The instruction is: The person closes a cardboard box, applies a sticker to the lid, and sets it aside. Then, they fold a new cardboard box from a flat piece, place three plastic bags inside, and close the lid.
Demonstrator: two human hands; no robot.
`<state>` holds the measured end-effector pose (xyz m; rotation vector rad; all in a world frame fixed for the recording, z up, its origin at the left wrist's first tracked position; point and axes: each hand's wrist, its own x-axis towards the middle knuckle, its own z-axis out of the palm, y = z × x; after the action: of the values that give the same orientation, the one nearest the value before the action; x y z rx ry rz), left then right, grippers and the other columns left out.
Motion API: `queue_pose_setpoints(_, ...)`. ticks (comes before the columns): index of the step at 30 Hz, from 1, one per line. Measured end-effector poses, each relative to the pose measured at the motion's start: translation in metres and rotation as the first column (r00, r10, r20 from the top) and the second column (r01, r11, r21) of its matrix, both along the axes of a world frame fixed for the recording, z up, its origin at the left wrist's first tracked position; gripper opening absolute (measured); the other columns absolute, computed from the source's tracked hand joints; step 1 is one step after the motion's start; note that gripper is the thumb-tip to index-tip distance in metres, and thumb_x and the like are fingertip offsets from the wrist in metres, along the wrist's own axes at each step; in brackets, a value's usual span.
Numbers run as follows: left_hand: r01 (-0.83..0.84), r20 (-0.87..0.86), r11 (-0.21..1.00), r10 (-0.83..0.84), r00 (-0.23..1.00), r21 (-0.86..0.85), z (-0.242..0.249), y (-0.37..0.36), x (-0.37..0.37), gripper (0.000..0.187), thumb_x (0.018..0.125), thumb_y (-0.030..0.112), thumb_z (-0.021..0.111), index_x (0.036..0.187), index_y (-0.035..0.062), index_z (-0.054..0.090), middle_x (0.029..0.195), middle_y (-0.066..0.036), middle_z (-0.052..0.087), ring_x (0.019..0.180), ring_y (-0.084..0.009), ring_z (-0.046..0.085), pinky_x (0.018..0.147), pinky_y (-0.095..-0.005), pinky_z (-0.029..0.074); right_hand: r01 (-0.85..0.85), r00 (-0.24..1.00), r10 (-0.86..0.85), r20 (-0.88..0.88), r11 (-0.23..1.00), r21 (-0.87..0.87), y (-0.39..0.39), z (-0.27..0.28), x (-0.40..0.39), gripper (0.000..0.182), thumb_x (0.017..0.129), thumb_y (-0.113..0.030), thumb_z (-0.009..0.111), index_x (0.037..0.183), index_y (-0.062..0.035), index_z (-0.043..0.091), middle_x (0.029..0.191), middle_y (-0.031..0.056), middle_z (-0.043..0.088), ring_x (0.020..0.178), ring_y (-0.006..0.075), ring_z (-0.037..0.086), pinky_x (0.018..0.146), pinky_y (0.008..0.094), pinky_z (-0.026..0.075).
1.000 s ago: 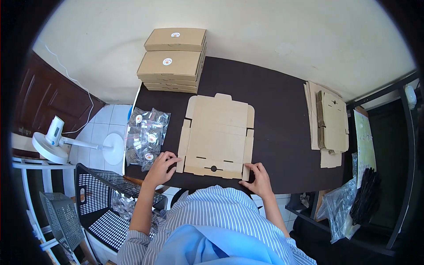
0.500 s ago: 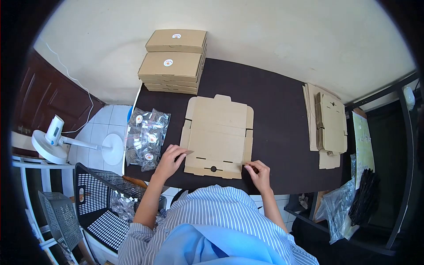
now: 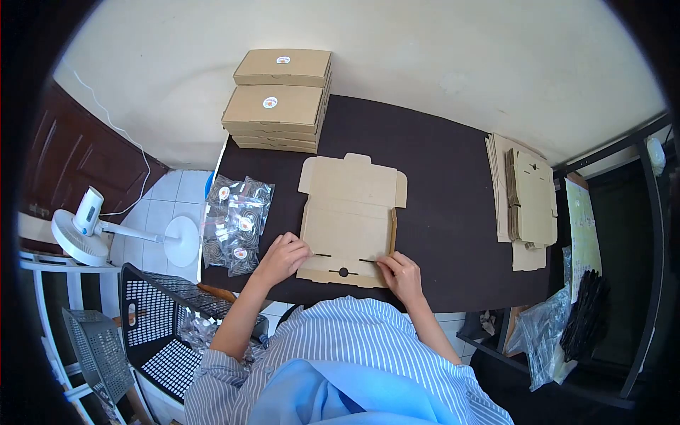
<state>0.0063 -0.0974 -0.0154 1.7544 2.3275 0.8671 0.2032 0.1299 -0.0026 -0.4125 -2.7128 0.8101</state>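
Observation:
An unfolded brown cardboard box blank (image 3: 347, 227) lies on the dark tabletop in front of me, with slots and a round hole near its front edge. My left hand (image 3: 285, 256) is closed on its left side flap, beside the left slot. On the other side, my right hand (image 3: 401, 275) pinches the right side flap near the right slot. Both side flaps stand raised from the flat panel. The fingertips partly hide the flap edges.
Stacked closed boxes (image 3: 273, 110) stand at the back left, above clear packets (image 3: 237, 223) with round stickers. Flat cardboard blanks (image 3: 535, 205) lean at the right. Left of the table are a black crate (image 3: 159, 326) and a white fan (image 3: 79, 234).
Both my hands have moved inward with the side flaps, which lay flat before and now are folded up. The box blank itself has stayed in place.

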Motion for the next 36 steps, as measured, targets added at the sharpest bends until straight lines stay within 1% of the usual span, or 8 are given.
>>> queue_pose_setpoints(5, 0.049, 0.082, 0.999, -0.050, 0.995, 0.021, -0.002, -0.005, -0.005, 0.015, 0.072, 0.009, 0.064, 0.087, 0.0074, 0.063, 0.088, -0.001, 0.061, 0.087, -0.0212, 0.053, 0.079, -0.0322, 0.044, -0.102, 0.994, 0.103, -0.039, 0.995, 0.023, 0.006, -0.006, 0.006, 0.016, 0.076, -0.007, 0.063, 0.092, -0.0049, 0.064, 0.083, 0.0075, 0.059, 0.077, 0.0244, 0.059, 0.066, 0.0342, 0.050)
queue_pose_setpoints(8, 0.105, 0.111, 0.994, -0.103, 0.988, -0.014, 0.000, -0.011, -0.008, 0.019, 0.073, 0.005, 0.062, 0.092, 0.0068, 0.064, 0.093, -0.002, 0.062, 0.089, -0.0226, 0.054, 0.082, -0.0324, 0.045, -0.228, 0.973, 0.229, 0.025, 0.973, -0.028, 0.010, 0.004, 0.015, 0.035, 0.076, -0.007, 0.063, 0.111, -0.0060, 0.058, 0.105, 0.0100, 0.057, 0.091, 0.0268, 0.057, 0.076, 0.0353, 0.049)
queue_pose_setpoints(11, 0.111, 0.168, 0.994, -0.106, 0.980, -0.020, -0.001, -0.012, -0.008, 0.022, 0.075, 0.004, 0.059, 0.096, 0.0066, 0.064, 0.098, -0.004, 0.062, 0.092, -0.0231, 0.054, 0.084, -0.0331, 0.045, -0.311, 0.923, 0.321, 0.212, 0.947, -0.082, 0.009, 0.019, 0.022, 0.066, 0.073, -0.012, 0.067, 0.133, -0.0084, 0.039, 0.131, 0.0130, 0.040, 0.109, 0.0306, 0.048, 0.093, 0.0389, 0.043)
queue_pose_setpoints(15, 0.124, 0.225, 0.992, -0.113, 0.968, -0.034, 0.006, -0.010, -0.007, 0.020, 0.078, 0.008, 0.060, 0.098, 0.0059, 0.064, 0.106, -0.007, 0.060, 0.094, -0.0234, 0.054, 0.085, -0.0345, 0.044, -0.291, 0.953, 0.288, 0.097, 0.957, 0.017, 0.010, 0.002, 0.019, 0.058, 0.073, -0.009, 0.068, 0.127, -0.0086, 0.047, 0.125, 0.0128, 0.046, 0.101, 0.0295, 0.053, 0.087, 0.0366, 0.048)
queue_pose_setpoints(20, 0.102, 0.219, 0.994, -0.105, 0.970, 0.025, 0.015, -0.008, -0.006, 0.020, 0.077, 0.012, 0.065, 0.095, 0.0048, 0.064, 0.108, -0.009, 0.055, 0.096, -0.0246, 0.054, 0.085, -0.0340, 0.044, -0.100, 0.995, 0.103, 0.006, 0.983, -0.156, 0.006, -0.001, 0.010, 0.027, 0.074, -0.003, 0.064, 0.101, -0.0073, 0.064, 0.101, 0.0106, 0.054, 0.084, 0.0260, 0.059, 0.074, 0.0359, 0.050)
queue_pose_setpoints(23, -0.017, 0.493, 1.000, 0.024, 0.870, -0.019, 0.000, -0.005, -0.004, 0.016, 0.074, 0.009, 0.068, 0.088, 0.0026, 0.063, 0.095, -0.010, 0.052, 0.096, -0.0252, 0.051, 0.082, -0.0329, 0.044, -0.052, 0.998, 0.060, 0.027, 0.969, -0.240, 0.008, -0.004, 0.004, 0.020, 0.075, -0.004, 0.064, 0.095, -0.0041, 0.065, 0.092, 0.0116, 0.054, 0.084, 0.0264, 0.058, 0.075, 0.0362, 0.048)
queue_pose_setpoints(30, -0.014, 0.377, 1.000, 0.012, 0.926, 0.002, -0.001, 0.000, -0.005, 0.017, 0.079, 0.005, 0.060, 0.095, 0.0004, 0.060, 0.088, -0.012, 0.052, 0.085, -0.0268, 0.048, 0.079, -0.0353, 0.043, -0.003, 0.998, 0.021, 0.062, 0.961, -0.275, 0.007, 0.003, -0.008, 0.026, 0.081, -0.010, 0.057, 0.105, -0.0012, 0.056, 0.089, 0.0157, 0.056, 0.088, 0.0342, 0.057, 0.081, 0.0400, 0.046)
queue_pose_setpoints(36, -0.292, 0.595, 0.956, 0.249, 0.765, -0.025, 0.008, 0.008, 0.010, 0.021, 0.082, 0.005, 0.056, 0.102, -0.0013, 0.053, 0.095, -0.015, 0.051, 0.089, -0.0299, 0.049, 0.083, -0.0367, 0.042, 0.124, 0.990, -0.094, 0.110, 0.942, -0.312, 0.006, -0.001, -0.006, 0.023, 0.084, -0.012, 0.055, 0.104, -0.0020, 0.053, 0.097, 0.0165, 0.056, 0.093, 0.0372, 0.058, 0.081, 0.0420, 0.047)
